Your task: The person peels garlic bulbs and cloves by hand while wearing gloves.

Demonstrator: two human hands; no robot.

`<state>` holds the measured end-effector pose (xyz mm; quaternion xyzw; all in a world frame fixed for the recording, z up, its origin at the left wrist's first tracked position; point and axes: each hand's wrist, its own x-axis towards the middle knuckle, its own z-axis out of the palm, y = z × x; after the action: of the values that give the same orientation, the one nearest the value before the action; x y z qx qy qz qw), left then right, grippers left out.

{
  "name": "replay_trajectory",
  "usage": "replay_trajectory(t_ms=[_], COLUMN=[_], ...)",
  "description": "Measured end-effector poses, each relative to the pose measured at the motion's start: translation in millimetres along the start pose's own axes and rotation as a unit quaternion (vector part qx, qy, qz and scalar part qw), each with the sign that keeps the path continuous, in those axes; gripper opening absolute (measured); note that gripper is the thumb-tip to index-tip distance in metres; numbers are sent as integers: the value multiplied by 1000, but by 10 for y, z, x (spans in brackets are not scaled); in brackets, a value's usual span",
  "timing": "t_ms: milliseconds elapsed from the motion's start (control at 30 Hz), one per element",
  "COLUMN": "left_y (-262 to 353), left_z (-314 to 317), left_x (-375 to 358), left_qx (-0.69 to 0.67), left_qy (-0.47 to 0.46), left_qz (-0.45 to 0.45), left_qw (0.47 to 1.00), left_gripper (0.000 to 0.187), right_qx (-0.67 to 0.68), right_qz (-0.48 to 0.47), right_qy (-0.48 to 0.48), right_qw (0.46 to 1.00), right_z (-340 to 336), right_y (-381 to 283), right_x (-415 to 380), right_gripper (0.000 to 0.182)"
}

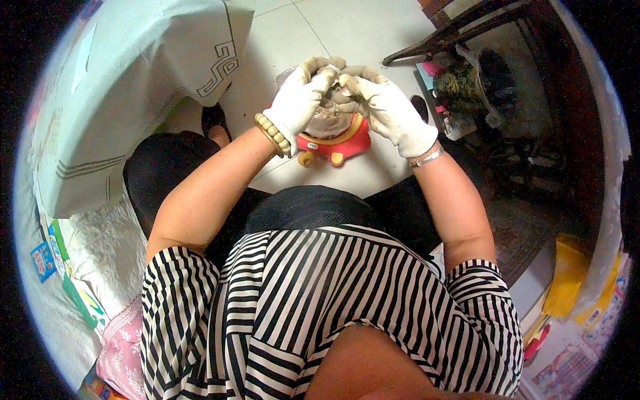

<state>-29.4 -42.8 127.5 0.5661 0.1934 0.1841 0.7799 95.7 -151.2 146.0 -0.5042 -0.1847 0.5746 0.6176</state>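
Note:
My left hand [297,100] and my right hand [390,113] wear white gloves with brown-stained fingers. They meet in front of me with fingers curled in a pinch. Between the fingertips is a small pale piece [343,81], too small to name. Directly below the hands, a pale container [327,127] with greyish-brown contents is partly hidden by the gloves. It rests on a low red and yellow stand [350,145] with rounded yellow feet. A clear plastic edge shows behind my left hand.
A table under a pale cloth [143,87] stands at the left. To the right are a dark wooden frame [460,30] and a cluttered shelf with a patterned bundle [460,87]. Light floor tiles [287,27] lie ahead. A yellow bag [570,277] sits at the lower right.

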Motion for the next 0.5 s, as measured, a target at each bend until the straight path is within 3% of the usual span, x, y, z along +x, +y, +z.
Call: replay_trajectory(t_ms=[300, 500], left_y=[-35, -36], left_z=[24, 24], left_x=[9, -3], left_qx=[-69, -26], left_qy=[28, 34], left_qz=[-7, 10], left_qw=[997, 999], left_gripper=[27, 26], right_qx=[1, -31], right_qz=[-11, -25], right_qy=[24, 32], right_qw=[1000, 999], right_z=[45, 82], right_y=[-20, -18], right_x=[-22, -34], right_gripper=[23, 19])
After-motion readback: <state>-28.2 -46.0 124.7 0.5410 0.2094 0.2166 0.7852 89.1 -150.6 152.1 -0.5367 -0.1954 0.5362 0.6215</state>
